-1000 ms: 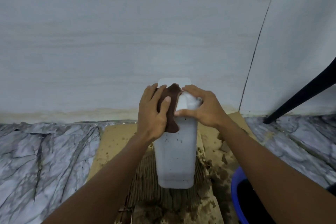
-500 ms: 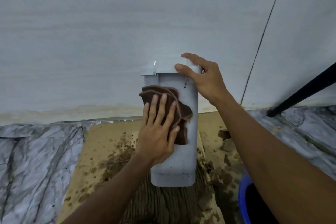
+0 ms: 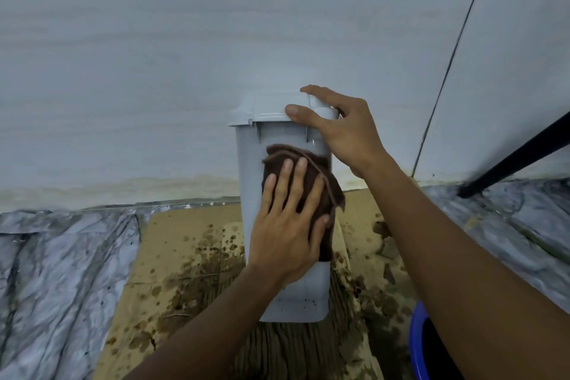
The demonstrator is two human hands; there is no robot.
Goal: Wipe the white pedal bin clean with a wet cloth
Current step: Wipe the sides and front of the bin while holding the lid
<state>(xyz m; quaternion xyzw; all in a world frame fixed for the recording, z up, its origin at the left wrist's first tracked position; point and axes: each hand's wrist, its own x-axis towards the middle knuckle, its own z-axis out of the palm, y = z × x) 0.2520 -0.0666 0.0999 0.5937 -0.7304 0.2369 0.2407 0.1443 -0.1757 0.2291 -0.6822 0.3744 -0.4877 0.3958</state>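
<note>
Your left hand [image 3: 287, 241] pressed the cloth [image 3: 327, 191] with straight fingers, your right hand [image 3: 342, 133] clamped the lid [image 3: 268, 106] of the pedal bin [image 3: 296, 302]; harder pushing risked toppling it.

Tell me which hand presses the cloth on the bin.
The left hand: its flat fingers press the brown cloth against the side of the bin. The right hand holds the lid on top, without cloth.

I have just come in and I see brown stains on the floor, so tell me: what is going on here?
A person is wiping a white pedal bin that stands on stained cardboard by the wall. The left grip presses a brown cloth flat against the bin's side, fingers straight. The right grip holds the lid at the top to steady it. A blue tub sits at the lower right.
</note>
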